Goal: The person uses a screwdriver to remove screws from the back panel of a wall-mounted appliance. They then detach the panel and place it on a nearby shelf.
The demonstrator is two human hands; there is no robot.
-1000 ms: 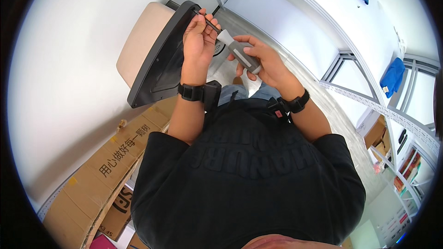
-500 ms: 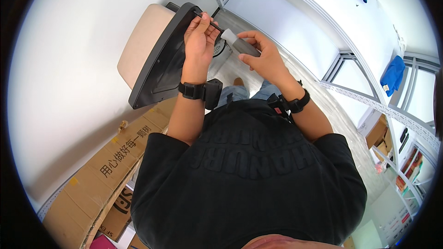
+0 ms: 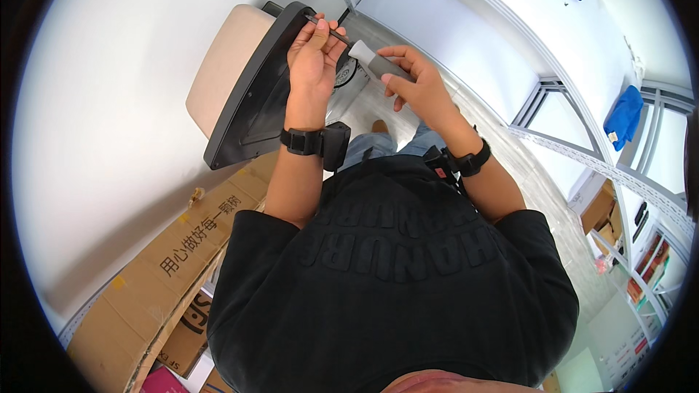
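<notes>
Grey handle (image 3: 380, 63) clamped in my right hand (image 3: 415, 84), far centre; my left hand (image 3: 313, 51) pinches thin black bit (image 3: 328, 28). Since 1 second ago, both lifted farther, bit nearer handle's pale tip.

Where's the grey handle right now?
In the head view, upper centre: the grey handle sits in the right hand, just right of the left hand, above the black chair.

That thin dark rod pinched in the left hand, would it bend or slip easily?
The thin dark rod looks straight and unbent in the left hand, so probably stiff. It seems light, since fingertips alone hold it. Being slender and smooth, it might roll if put down.
</notes>
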